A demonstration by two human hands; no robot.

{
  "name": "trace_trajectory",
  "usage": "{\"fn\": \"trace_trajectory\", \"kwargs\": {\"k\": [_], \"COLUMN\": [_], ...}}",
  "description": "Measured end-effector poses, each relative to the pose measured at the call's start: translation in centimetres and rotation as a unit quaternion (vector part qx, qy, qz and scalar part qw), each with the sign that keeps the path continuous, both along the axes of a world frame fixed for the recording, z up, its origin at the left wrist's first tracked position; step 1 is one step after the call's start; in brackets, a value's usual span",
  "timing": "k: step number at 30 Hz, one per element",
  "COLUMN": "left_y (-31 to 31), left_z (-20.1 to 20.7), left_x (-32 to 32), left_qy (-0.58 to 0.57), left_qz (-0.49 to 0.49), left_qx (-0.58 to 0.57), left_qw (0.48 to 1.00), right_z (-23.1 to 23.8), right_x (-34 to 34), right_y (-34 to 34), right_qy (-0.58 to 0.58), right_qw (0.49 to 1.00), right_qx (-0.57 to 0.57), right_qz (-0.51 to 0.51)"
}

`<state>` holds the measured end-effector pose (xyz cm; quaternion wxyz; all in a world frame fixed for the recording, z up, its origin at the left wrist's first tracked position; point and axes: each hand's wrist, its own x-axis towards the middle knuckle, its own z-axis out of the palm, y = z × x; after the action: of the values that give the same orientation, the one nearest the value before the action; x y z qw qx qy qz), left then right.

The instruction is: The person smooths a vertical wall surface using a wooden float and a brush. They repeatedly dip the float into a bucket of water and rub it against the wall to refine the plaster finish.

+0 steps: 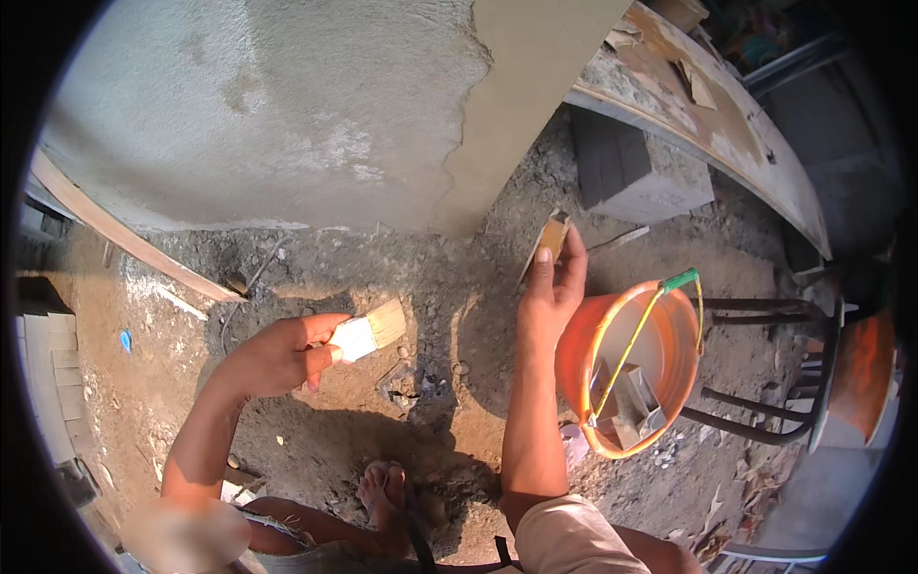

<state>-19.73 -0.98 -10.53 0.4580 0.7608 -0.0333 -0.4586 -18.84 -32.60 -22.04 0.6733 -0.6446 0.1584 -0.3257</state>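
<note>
One flat pale-bristled brush [371,332] is pinched in the left hand [273,359], a thin brown piece [553,236] in the right hand [552,297]; the far grey plaster wall [287,115] looks tan-coated only at right.

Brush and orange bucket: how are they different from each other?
The brush looks small and flat, while the bucket is much bigger and round. The brush is whitish with straw-coloured bristles; the bucket is orange, with a green grip on its handle. The brush is in the left hand, but the bucket stands on the ground. Both catch some bright light.
</note>
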Motion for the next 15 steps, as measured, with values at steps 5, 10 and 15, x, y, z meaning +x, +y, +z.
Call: {"fn": "trace_trajectory", "kwargs": {"k": [5, 10, 15], "left_y": [-3.3, 1.6, 4.4], "left_z": [-1.5, 0.8, 3.5], "left_x": [2.6, -0.6, -5.1], "left_qy": [0.029, -0.017, -0.112], "left_qz": [-0.080, -0.195, -0.058], "left_qx": [-0.024, 0.081, 0.136], "left_qw": [0.996, 0.977, 0.983], "right_z": [2.2, 6.9, 24.9], "right_x": [-6.0, 1.1, 7.0], "right_y": [4.1, 1.3, 0.5], "right_qy": [0.002, -0.043, -0.297], "right_qw": [0.880, 0.895, 0.691], "right_qx": [-0.440, -0.429, -0.602], "right_qz": [0.181, -0.116, -0.267]}}
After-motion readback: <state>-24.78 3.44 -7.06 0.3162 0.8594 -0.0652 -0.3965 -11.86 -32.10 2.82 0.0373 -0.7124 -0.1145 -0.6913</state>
